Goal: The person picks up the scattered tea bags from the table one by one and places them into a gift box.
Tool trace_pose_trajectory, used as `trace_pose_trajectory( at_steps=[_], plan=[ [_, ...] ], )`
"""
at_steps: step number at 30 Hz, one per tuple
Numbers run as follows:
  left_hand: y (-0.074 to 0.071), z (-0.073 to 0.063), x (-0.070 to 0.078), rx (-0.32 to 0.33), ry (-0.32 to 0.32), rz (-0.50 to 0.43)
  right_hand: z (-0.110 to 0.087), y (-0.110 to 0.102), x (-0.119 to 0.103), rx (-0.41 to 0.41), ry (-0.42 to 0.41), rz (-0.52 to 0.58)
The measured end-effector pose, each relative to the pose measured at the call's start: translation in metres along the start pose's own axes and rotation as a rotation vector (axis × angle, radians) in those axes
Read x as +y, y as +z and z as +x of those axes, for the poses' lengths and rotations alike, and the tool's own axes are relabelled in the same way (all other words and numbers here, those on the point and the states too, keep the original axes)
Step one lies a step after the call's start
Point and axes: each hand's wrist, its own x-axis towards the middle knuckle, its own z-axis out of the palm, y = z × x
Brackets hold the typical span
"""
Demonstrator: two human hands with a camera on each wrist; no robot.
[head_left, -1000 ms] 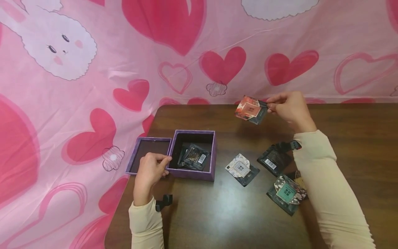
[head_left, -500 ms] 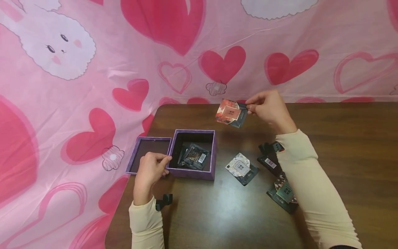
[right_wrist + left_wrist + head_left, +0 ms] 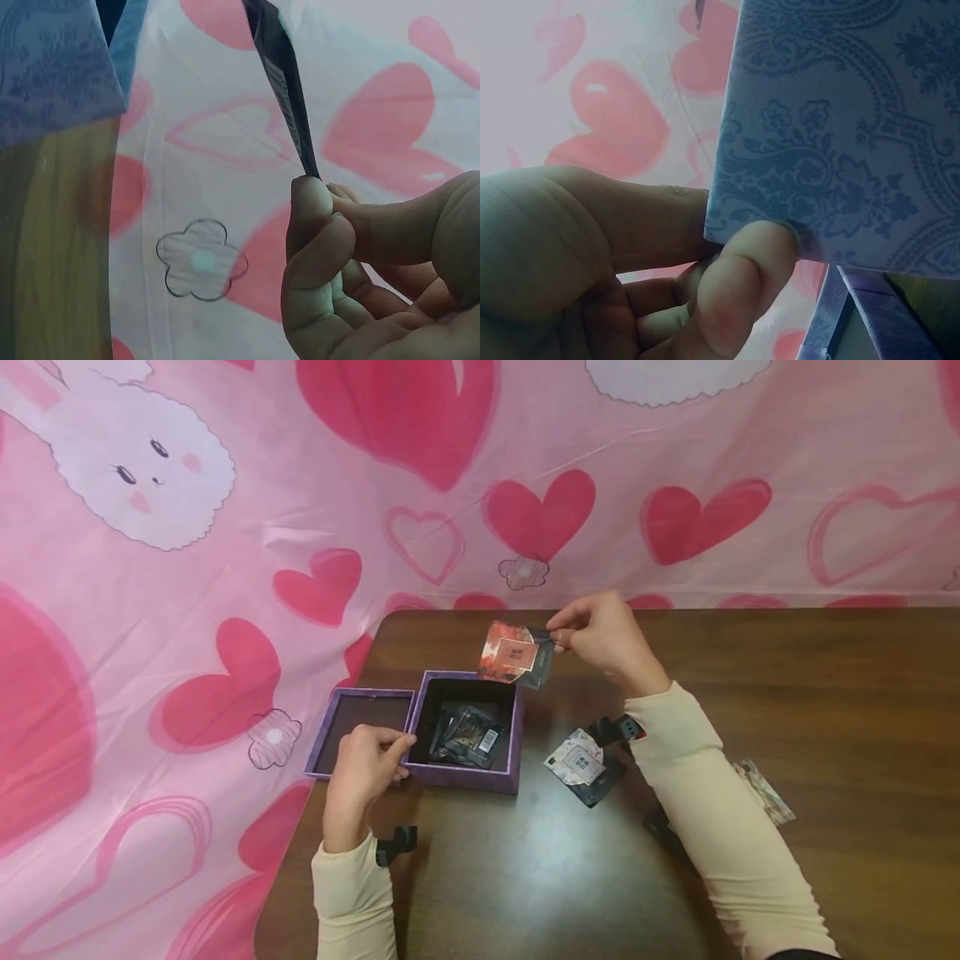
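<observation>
My right hand point(image 3: 603, 639) pinches the corner of an orange-and-black sachet point(image 3: 516, 653) between thumb and fingertip, holding it above the back right corner of a purple box point(image 3: 465, 779). Seen edge-on in the right wrist view, the sachet point(image 3: 283, 86) looks thin and dark. The box stands open, with several black sachets point(image 3: 468, 735) lying inside. With thumb and finger, my left hand point(image 3: 366, 764) grips the box's front left corner. The left wrist view shows that hand point(image 3: 667, 262) at the corner of the patterned box wall point(image 3: 810, 150).
Left of the box lies its purple lid point(image 3: 360, 727), inner side up. A white-and-black sachet point(image 3: 581, 764) rests on the brown table point(image 3: 510, 877). A floral sachet point(image 3: 765, 793) and a dark one point(image 3: 663, 831) are partly hidden by my right sleeve. A pink heart-print cloth point(image 3: 450, 443) hangs behind.
My right hand has carried the orange-and-black sachet leftward and slightly nearer, from above the table to the box's back right corner. The left hand and the box have stayed put.
</observation>
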Motion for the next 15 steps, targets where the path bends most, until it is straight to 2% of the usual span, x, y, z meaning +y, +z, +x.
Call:
trace_pose_trajectory(
  at_steps=[8, 12, 15],
  plan=[
    [0.001, -0.001, -0.001, 0.006, -0.021, -0.001, -0.002, 0.026, -0.008, -0.074, -0.059, -0.020],
    [0.002, -0.001, -0.001, 0.004, -0.011, -0.007, -0.004, 0.035, -0.008, -0.103, -0.057, -0.034],
    [0.002, 0.000, -0.001, 0.005, 0.000, -0.002, -0.007, 0.044, -0.010, -0.125, -0.099, -0.077]
  ],
)
